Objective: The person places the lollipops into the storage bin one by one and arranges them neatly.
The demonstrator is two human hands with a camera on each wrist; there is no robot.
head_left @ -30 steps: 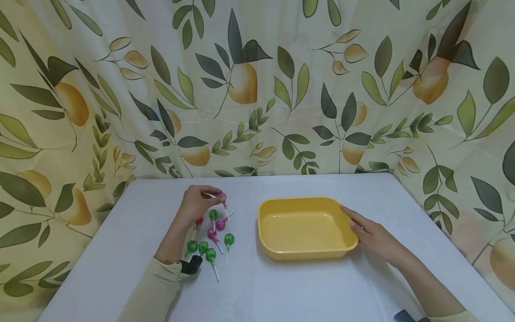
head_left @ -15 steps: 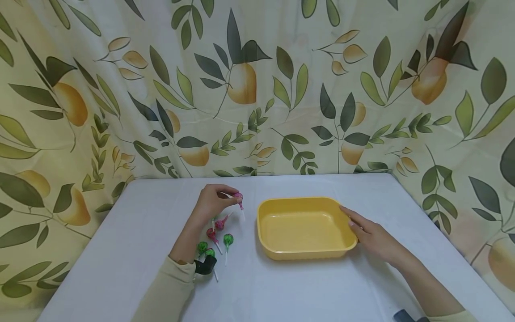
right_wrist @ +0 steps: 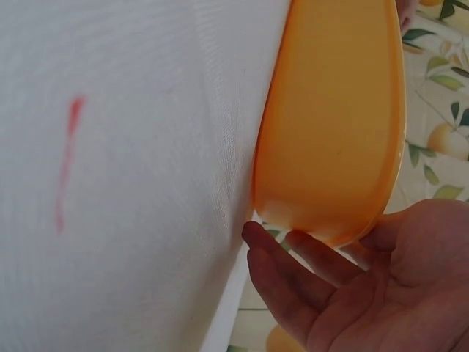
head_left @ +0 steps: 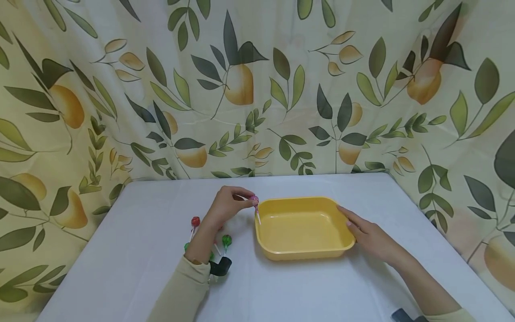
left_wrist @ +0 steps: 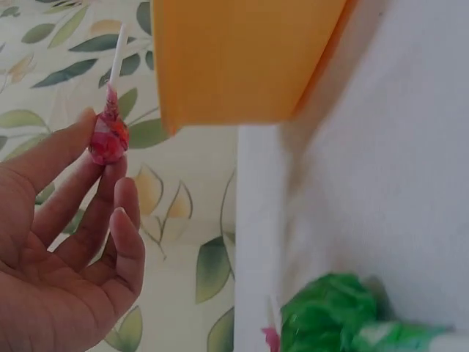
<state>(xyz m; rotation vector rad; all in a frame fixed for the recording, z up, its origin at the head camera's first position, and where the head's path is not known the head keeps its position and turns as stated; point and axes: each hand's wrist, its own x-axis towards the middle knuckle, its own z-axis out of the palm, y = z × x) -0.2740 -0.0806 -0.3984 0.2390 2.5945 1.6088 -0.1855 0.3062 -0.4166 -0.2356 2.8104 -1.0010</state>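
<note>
Probably light, hard and slick-wrapped, best taken by the round candy end or stick: pink lollipop (head_left: 255, 201), at the centre of the head view, right by the left rim of the yellow tray (head_left: 306, 235). Pinching that candy end with left grip (head_left: 226, 206); holding the tray's right end with right grip (head_left: 372, 237).

Dim lt, blurry wrist pics

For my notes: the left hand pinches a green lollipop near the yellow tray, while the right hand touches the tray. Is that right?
Not quite: the lollipop in the left hand is pink, not green, as the left wrist view shows. The rest stands.
</note>
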